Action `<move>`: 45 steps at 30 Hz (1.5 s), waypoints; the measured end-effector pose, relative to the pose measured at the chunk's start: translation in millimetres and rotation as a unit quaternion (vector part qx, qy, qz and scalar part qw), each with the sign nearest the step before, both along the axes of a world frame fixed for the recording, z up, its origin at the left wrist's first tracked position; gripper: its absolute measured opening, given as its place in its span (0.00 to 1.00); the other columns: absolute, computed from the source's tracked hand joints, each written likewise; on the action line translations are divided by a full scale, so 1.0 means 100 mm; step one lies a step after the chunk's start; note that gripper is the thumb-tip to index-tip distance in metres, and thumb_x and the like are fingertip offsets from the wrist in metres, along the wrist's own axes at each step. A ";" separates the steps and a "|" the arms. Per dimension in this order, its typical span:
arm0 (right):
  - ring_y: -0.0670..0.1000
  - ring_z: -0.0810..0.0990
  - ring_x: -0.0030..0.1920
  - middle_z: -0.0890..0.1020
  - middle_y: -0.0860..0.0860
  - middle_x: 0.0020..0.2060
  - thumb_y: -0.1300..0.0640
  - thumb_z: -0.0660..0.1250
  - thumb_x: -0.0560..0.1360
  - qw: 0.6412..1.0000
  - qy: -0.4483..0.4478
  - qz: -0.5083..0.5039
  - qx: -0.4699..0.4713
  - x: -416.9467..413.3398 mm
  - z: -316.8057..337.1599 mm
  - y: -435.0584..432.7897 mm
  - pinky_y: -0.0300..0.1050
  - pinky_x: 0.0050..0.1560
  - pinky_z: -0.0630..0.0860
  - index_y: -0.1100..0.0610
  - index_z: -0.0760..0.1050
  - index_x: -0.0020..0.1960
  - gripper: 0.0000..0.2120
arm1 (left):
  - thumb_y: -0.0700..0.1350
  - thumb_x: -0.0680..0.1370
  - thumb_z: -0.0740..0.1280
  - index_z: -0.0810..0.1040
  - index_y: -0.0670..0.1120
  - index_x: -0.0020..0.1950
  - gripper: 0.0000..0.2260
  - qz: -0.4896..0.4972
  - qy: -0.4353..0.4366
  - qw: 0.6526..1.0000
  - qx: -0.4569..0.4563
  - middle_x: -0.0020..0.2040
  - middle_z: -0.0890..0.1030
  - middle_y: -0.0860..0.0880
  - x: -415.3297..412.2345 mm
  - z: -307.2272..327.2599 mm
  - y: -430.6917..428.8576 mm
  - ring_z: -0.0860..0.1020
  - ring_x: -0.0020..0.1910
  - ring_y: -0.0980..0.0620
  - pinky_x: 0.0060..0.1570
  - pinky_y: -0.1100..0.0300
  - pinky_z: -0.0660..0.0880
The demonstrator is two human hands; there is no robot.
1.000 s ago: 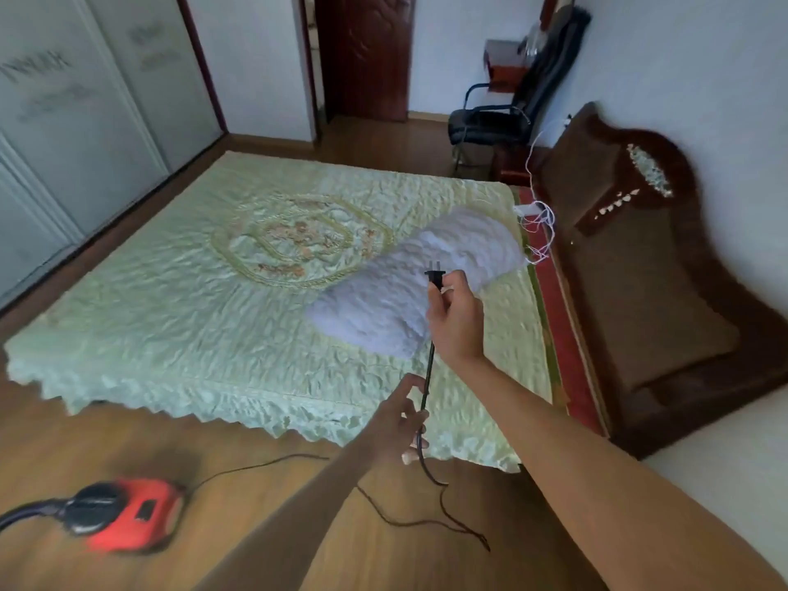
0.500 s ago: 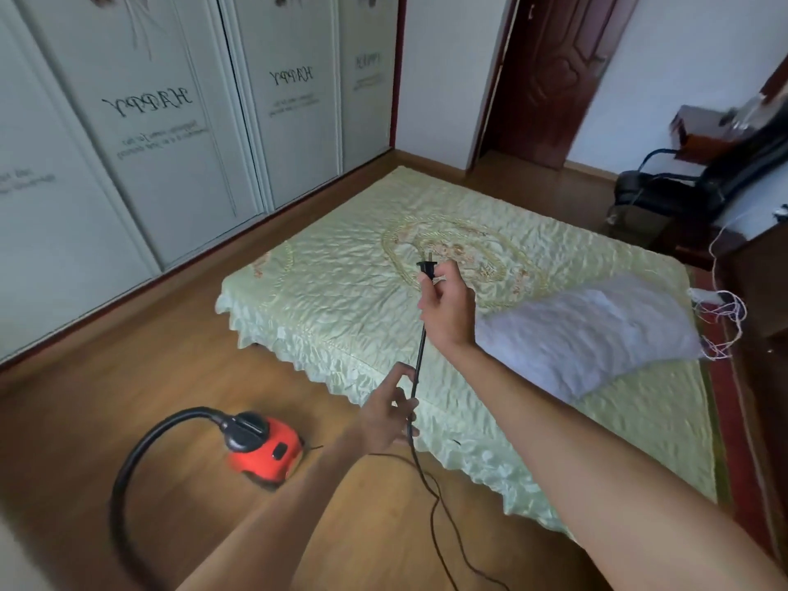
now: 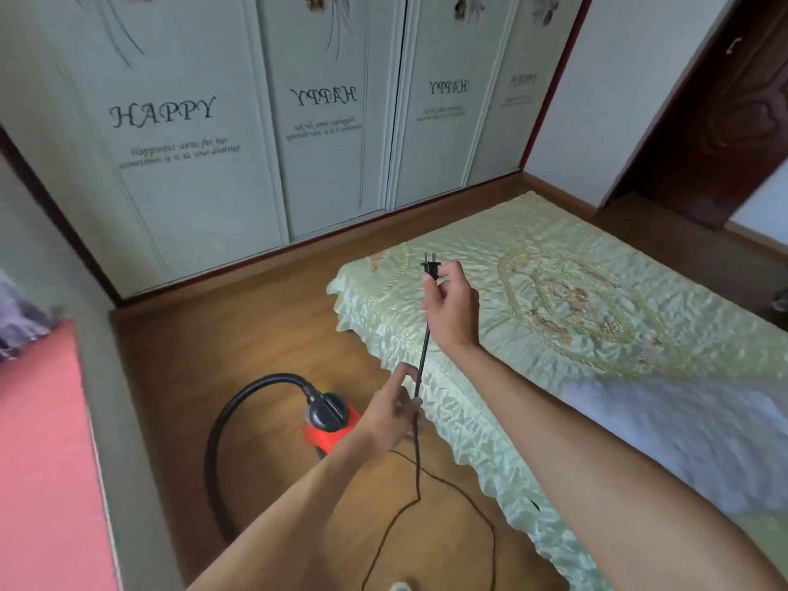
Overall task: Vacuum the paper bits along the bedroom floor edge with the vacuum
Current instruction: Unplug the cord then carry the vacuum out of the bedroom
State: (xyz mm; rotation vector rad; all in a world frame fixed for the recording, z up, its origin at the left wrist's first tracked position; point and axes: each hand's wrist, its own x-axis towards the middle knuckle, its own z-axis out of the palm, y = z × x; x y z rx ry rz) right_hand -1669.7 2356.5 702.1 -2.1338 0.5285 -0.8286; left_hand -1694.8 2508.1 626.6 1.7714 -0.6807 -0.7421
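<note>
A small red vacuum [image 3: 330, 432] with a black top and a black hose [image 3: 221, 424] stands on the wooden floor beside the bed. Its thin black cord [image 3: 422, 368] rises from the floor to a two-pin plug [image 3: 430, 266]. My right hand [image 3: 452, 305] pinches the plug just below its pins, held upright over the bed corner. Lower down, my left hand [image 3: 394, 413] has its fingers curled round the cord. The slack loops on the floor under my arms. No paper bits show.
A bed with a pale green quilt [image 3: 575, 317] fills the right side, with a white pillow [image 3: 682, 424] on it. White wardrobe doors [image 3: 264, 134] line the far wall. A dark door [image 3: 720, 121] stands at the right. A pink surface [image 3: 42, 462] is at the left.
My view has swung left, from the headboard side to the wardrobe. The vacuum now lies nearer the middle. Both hands keep the same hold on the plug and cord.
</note>
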 end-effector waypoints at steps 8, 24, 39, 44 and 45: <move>0.55 0.81 0.31 0.79 0.48 0.29 0.53 0.64 0.81 0.996 -0.001 0.081 0.041 0.99 -0.06 0.29 0.56 0.35 0.80 0.51 0.68 0.47 0.06 | 0.31 0.79 0.55 0.62 0.53 0.56 0.16 0.110 -0.052 0.991 0.057 0.37 0.76 0.37 0.75 -0.10 0.18 0.75 0.30 0.48 0.31 0.51 0.79; 0.54 0.80 0.27 0.80 0.50 0.28 0.52 0.63 0.81 0.975 0.128 0.150 0.101 2.34 -1.36 -0.05 0.58 0.35 0.79 0.52 0.68 0.48 0.06 | 0.30 0.79 0.54 0.64 0.42 0.57 0.10 0.188 0.051 0.968 0.161 0.36 0.75 0.43 1.77 -1.03 -0.24 0.73 0.28 0.60 0.30 0.62 0.72; 0.49 0.76 0.26 0.80 0.58 0.32 0.56 0.63 0.82 0.943 0.258 0.132 0.165 3.39 -2.51 0.32 0.36 0.24 0.71 0.56 0.70 0.49 0.05 | 0.30 0.80 0.55 0.63 0.47 0.53 0.12 0.232 0.215 0.941 0.119 0.37 0.72 0.46 2.62 -2.09 -0.03 0.72 0.30 0.50 0.25 0.60 0.75; 0.49 0.75 0.26 0.80 0.61 0.34 0.57 0.64 0.81 0.931 0.293 0.134 0.171 3.64 -2.98 0.38 0.33 0.24 0.70 0.62 0.71 0.51 0.07 | 0.32 0.80 0.57 0.64 0.52 0.51 0.14 0.232 0.238 0.933 0.141 0.34 0.70 0.47 2.77 -2.56 0.05 0.71 0.31 0.47 0.35 0.41 0.79; 0.49 0.76 0.26 0.80 0.61 0.35 0.57 0.64 0.81 0.928 0.301 0.140 0.169 3.67 -3.08 0.38 0.33 0.24 0.70 0.62 0.71 0.51 0.07 | 0.32 0.80 0.57 0.64 0.54 0.50 0.15 0.234 0.249 0.929 0.142 0.33 0.70 0.47 2.77 -2.65 0.04 0.71 0.31 0.47 0.36 0.39 0.79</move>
